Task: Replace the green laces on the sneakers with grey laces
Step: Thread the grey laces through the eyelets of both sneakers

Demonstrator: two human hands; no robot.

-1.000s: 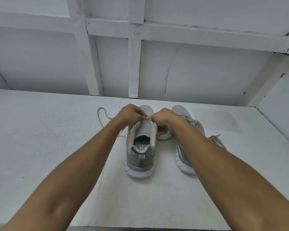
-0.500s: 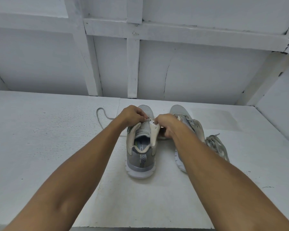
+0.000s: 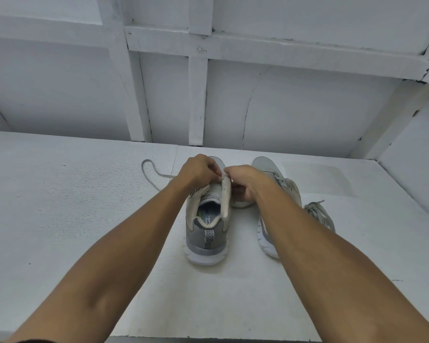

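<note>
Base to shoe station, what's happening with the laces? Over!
Left hand pinching grey lace, right hand gripping left sneaker. Lacing not finished. Nothing blocking; other sneaker alongside.

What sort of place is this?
Likely a purpose-built recording booth, not a home: rough white-painted tabletop, white panel wall braced with battens, side wall closing the right.

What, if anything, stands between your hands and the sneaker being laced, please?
Nothing visible: the left hand and right hand pinch the sneaker at its eyelets; the grey lace trails left, the other sneaker sits right.
</note>
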